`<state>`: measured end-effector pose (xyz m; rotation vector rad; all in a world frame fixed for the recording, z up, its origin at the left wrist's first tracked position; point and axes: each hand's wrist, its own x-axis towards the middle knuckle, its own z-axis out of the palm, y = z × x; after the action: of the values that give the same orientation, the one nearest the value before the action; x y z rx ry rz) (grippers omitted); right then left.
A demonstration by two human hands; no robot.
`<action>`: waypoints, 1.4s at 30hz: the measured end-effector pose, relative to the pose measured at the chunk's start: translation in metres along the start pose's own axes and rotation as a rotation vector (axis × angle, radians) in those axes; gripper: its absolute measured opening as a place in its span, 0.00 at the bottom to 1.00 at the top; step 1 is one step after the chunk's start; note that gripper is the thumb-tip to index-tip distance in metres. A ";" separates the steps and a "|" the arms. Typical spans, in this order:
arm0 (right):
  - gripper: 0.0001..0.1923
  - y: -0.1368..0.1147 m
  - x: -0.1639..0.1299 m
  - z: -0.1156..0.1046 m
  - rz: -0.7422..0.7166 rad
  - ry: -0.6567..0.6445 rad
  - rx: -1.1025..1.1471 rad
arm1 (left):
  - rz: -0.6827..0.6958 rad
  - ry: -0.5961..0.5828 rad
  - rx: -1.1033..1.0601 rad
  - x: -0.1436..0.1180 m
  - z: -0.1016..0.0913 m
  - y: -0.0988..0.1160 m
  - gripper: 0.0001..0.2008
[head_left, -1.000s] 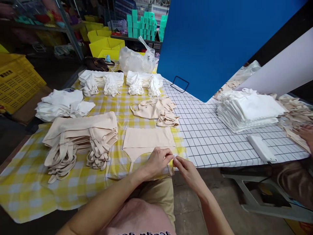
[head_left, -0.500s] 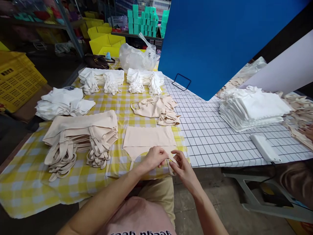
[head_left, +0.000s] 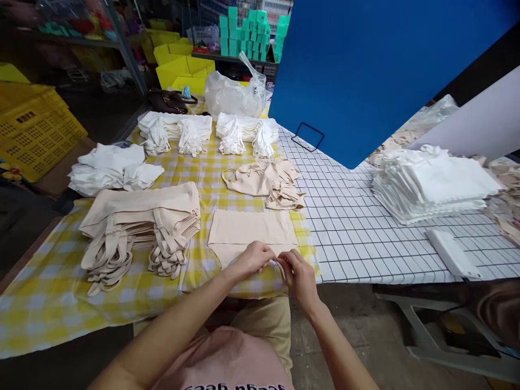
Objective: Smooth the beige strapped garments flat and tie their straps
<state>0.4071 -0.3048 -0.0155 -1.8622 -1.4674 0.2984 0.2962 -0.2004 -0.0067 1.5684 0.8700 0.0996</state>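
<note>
Beige garment point(head_left: 252, 234) lies flat at desk point(head_left: 365, 238) edge, w/ both hands, left hand point(head_left: 255, 259) & right hand point(head_left: 297, 274), pinching its thin strap point(head_left: 280, 264); best keep strap untwisted, fabric smooth, beside folded stack point(head_left: 140, 225)

Bare checked desk point(head_left: 357, 254) lies open to the right of the hands; a beige stack point(head_left: 138, 227) blocks the left; loose beige pieces point(head_left: 264, 181) crowd just beyond the flat cloth point(head_left: 252, 230); a white pile point(head_left: 430, 187) stands well right.
</note>
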 end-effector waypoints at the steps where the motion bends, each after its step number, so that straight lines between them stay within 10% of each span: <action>1: 0.12 0.003 0.004 0.001 0.055 0.011 0.076 | 0.066 0.085 0.131 0.003 -0.001 -0.002 0.09; 5: 0.14 0.013 0.020 0.005 0.403 0.007 0.462 | 0.410 0.335 0.691 0.018 -0.007 -0.013 0.13; 14: 0.21 0.024 0.040 0.011 0.676 -0.207 0.803 | 0.587 0.233 1.152 0.039 -0.011 -0.021 0.09; 23: 0.13 0.030 0.067 0.013 0.288 -0.169 0.292 | 0.372 0.238 0.808 0.050 -0.018 -0.014 0.08; 42: 0.09 0.036 0.095 0.014 0.062 -0.294 0.062 | 0.292 0.229 0.635 0.071 -0.019 -0.025 0.14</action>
<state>0.4561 -0.2150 -0.0258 -1.8749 -1.5737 0.6639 0.3245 -0.1455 -0.0542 2.3113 0.8910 0.2317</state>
